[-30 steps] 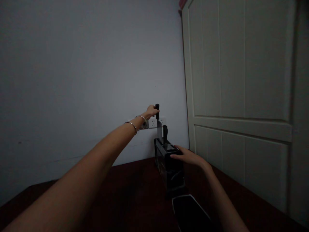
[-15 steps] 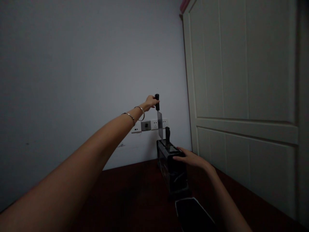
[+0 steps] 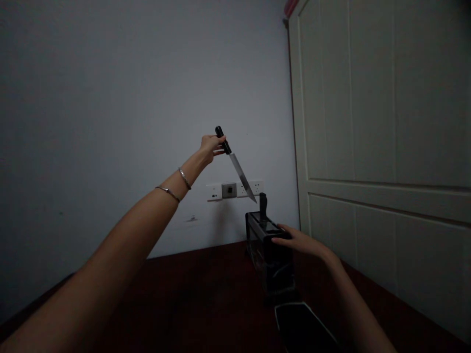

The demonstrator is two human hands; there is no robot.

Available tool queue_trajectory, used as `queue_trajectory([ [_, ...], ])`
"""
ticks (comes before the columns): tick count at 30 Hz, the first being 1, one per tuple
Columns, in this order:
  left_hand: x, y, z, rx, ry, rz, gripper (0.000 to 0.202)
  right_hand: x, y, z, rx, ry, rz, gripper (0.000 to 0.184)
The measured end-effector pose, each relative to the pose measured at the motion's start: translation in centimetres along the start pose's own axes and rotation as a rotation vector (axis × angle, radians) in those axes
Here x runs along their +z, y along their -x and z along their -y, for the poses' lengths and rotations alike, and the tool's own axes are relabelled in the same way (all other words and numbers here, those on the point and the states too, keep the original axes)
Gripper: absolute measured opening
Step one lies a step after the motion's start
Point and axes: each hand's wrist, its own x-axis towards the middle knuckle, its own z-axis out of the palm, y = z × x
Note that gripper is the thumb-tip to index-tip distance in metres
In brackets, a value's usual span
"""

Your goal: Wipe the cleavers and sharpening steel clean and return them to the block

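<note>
The right hand [image 3: 300, 241] is lying flat and loose on the block [image 3: 272, 260], which is standing on the desk [image 3: 206, 294]. Farther up, the left hand [image 3: 210, 147] is clamping the knife [image 3: 236, 165] by its black handle, blade slanting down, tip just above the block. It is likely stiff, light and sharp, with the handle looking like the safe hold.
</note>
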Motion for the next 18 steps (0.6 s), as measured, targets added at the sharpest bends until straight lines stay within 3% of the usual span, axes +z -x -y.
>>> queue_trajectory([
  [7, -4.1, 4.6, 0.4, 0.041, -0.030, 0.020, 0.013, 0.2, 0.0, 0.1, 0.039, -0.023, 0.025, 0.084],
  [18, -8.5, 14.0, 5.0, -0.006, -0.150, 0.073, 0.028, 0.1, -0.3, -0.5, 0.036, 0.039, 0.004, 0.084],
])
